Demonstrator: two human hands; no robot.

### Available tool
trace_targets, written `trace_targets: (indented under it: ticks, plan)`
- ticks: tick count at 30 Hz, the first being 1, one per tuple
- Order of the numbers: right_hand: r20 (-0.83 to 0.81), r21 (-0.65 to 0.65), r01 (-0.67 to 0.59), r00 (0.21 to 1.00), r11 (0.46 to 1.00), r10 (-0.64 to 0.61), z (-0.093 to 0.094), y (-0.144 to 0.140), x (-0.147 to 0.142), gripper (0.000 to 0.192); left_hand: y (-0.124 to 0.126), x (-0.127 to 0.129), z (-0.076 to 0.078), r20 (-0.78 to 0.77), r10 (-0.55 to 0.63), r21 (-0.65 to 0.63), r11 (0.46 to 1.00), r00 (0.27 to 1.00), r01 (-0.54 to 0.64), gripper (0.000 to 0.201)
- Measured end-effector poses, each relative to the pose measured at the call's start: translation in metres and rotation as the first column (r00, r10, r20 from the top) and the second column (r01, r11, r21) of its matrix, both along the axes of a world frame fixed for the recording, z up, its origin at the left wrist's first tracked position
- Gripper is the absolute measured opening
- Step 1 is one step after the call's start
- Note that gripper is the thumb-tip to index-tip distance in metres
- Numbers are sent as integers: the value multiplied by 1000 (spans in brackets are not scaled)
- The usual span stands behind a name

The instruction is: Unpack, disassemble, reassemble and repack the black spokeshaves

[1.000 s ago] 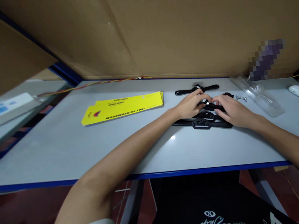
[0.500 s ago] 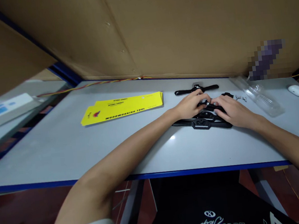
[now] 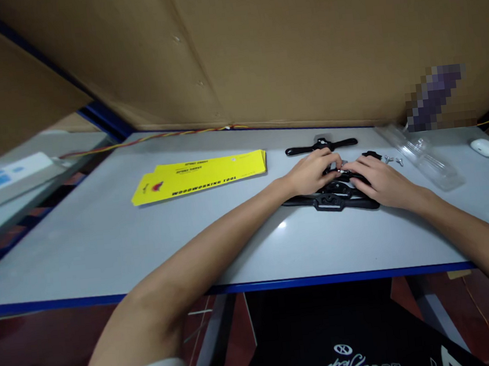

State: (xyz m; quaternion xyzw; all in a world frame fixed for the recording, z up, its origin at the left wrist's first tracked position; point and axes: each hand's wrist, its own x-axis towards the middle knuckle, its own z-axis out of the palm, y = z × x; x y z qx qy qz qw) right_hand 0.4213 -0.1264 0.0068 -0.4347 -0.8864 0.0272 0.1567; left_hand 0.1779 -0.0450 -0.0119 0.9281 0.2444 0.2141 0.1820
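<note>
My left hand [image 3: 311, 173] and my right hand [image 3: 382, 181] meet over a black spokeshave [image 3: 346, 176], fingers bent around its middle. A small silver piece shows between the fingertips; its shape is too small to make out. Much of that spokeshave is hidden beneath my hands. Just nearer to me lie two more black spokeshaves, the front one [image 3: 330, 202] with a slot in its body. Beyond my left hand rests another black spokeshave [image 3: 321, 145]. Small black parts [image 3: 371, 154] and silver thumbscrews [image 3: 398, 161] lie past my right hand.
Yellow printed cards [image 3: 200, 177] are stacked left of my hands. Clear plastic packaging [image 3: 432, 163] and a white mouse-shaped object [image 3: 485, 148] are on the right. A cardboard wall [image 3: 282, 45] stands behind the table; a power strip [image 3: 12, 178] sits at far left.
My fingertips have shifted slightly around the silver piece on the spokeshave. Both arms and the other things stay where they were.
</note>
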Motion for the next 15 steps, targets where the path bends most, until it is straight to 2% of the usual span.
trace_targets:
  ticks: [11, 15]
  plan:
    - [-67, -8, 34, 997, 999, -35, -1, -1, -1, 23, -3, 0, 1, 15, -23, 39, 999, 1000, 22, 27]
    - [-74, -20, 27, 997, 999, -28, 0, -1, -2, 21, -4, 0, 1, 24, -34, 97, 995, 999, 31, 29]
